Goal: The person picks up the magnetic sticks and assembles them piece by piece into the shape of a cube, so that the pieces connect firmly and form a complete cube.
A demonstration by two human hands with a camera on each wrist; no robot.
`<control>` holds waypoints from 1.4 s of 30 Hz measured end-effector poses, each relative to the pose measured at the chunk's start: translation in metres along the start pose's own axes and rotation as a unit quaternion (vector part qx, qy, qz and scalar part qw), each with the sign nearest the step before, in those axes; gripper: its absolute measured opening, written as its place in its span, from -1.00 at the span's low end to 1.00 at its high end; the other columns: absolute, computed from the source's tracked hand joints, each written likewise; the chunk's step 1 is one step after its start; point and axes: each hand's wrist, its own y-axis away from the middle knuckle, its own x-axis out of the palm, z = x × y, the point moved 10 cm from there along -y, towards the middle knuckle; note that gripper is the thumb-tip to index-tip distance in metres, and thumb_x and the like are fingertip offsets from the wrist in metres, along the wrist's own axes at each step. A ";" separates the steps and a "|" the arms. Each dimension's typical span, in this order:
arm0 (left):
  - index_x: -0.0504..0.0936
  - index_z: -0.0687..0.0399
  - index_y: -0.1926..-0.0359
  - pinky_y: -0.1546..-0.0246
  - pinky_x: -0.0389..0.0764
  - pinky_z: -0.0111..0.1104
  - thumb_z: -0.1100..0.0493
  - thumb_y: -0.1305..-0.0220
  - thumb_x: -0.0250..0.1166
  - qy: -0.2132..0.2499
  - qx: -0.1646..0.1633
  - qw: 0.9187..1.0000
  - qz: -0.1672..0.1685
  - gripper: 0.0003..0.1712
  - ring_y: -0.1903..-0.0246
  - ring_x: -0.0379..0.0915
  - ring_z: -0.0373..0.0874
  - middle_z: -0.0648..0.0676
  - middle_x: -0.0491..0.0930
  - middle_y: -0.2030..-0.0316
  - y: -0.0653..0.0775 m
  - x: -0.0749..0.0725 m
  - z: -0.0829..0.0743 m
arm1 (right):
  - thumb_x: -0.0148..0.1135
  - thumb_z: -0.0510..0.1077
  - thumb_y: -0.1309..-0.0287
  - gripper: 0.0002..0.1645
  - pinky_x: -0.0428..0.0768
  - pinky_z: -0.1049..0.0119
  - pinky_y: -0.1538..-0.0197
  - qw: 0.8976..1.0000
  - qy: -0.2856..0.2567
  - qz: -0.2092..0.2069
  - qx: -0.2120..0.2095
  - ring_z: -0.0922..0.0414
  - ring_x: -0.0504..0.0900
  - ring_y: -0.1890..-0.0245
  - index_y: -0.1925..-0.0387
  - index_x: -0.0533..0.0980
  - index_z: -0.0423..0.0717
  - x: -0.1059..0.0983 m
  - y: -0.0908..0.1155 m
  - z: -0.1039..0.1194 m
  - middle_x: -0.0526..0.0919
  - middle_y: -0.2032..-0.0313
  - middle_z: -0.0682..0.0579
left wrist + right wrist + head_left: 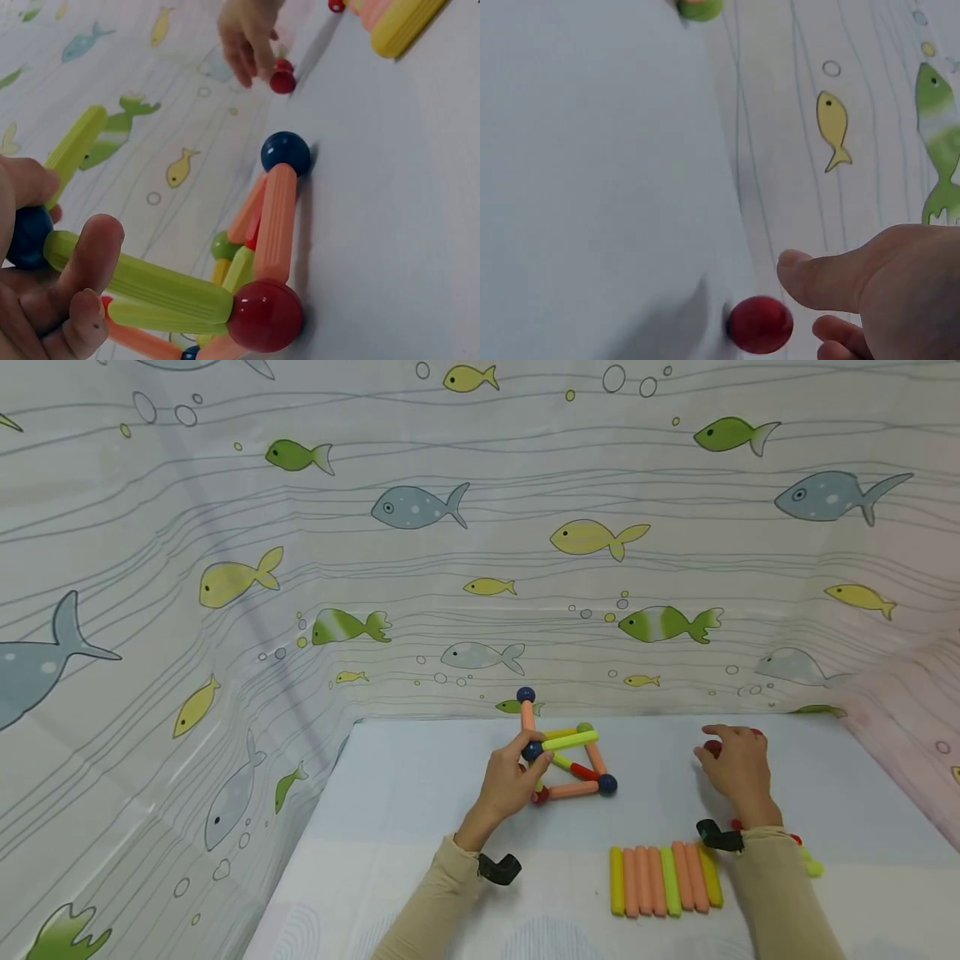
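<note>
In the head view my left hand (508, 781) pinches a dark blue ball (532, 752) at a corner of a frame of rods and balls. A yellow-green rod (570, 741) sticks out from that ball. The frame's lower edge, an orange rod (573, 790) between a red ball (540, 796) and another blue ball (607, 784), rests on the table. My right hand (741, 768) hovers beside a red ball (712, 748), thumb and fingers spread. The right wrist view shows the thumb apart from a red ball (760, 325).
A row of orange, yellow and green rods (660, 881) lies at the front of the white table (420, 827). More red and green pieces (810, 862) are partly hidden by the right forearm. Behind the table hangs a fish-patterned cloth (480, 635).
</note>
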 end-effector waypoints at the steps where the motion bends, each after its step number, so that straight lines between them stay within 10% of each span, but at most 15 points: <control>1: 0.62 0.08 -0.17 0.70 0.43 -0.52 0.07 -0.55 0.28 0.000 0.001 1.000 0.000 -0.70 0.78 0.31 -0.46 0.08 0.68 0.38 0.000 0.000 0.000 | 0.35 -0.22 -0.29 -0.51 0.47 -0.47 -0.02 1.000 0.009 0.003 0.008 -0.59 0.31 -0.14 -0.18 0.56 -0.38 0.000 0.001 -0.009 0.45 -0.17 -0.63; 15: 0.62 0.04 -0.19 0.70 0.46 -0.49 0.06 -0.55 0.28 0.016 -0.004 1.000 0.005 -0.69 0.77 0.36 -0.42 0.08 0.70 0.33 0.000 0.003 0.000 | 0.47 -0.14 -0.29 -0.41 0.61 -0.27 -0.05 0.996 -0.038 0.076 0.042 -0.36 0.57 0.02 -0.21 0.52 -0.41 0.023 0.001 -0.030 0.59 -0.10 -0.51; 26: 0.62 0.10 -0.21 0.65 0.41 -0.52 0.05 -0.57 0.25 -0.020 0.001 1.000 0.015 -0.66 0.70 0.31 -0.42 0.08 0.72 0.29 0.002 0.002 -0.001 | 0.44 -0.03 -0.37 -0.42 0.54 0.71 0.01 0.967 -0.234 0.081 -0.052 -0.19 0.71 -0.14 -0.33 0.56 -0.15 0.021 0.007 0.082 0.71 -0.17 -0.24; 32: 0.62 0.05 -0.22 0.63 0.41 -0.52 0.04 -0.57 0.26 -0.028 -0.001 0.999 0.016 -0.67 0.68 0.32 -0.39 0.05 0.73 0.29 0.002 0.001 0.000 | 0.50 -0.18 -0.28 -0.47 0.58 0.64 -0.05 0.955 -0.261 0.084 -0.117 -0.10 0.75 -0.04 -0.27 0.61 -0.11 0.027 0.019 0.129 0.76 -0.09 -0.15; 42: 0.62 0.11 -0.22 0.65 0.41 -0.54 0.05 -0.57 0.26 -0.022 0.007 1.000 0.015 -0.66 0.70 0.32 -0.41 0.11 0.74 0.27 0.002 0.000 -0.002 | 0.56 -0.21 -0.20 -0.44 0.72 0.29 -0.13 0.951 -0.268 0.074 -0.133 -0.06 0.74 -0.04 -0.23 0.63 -0.11 0.023 0.023 0.139 0.76 -0.09 -0.13</control>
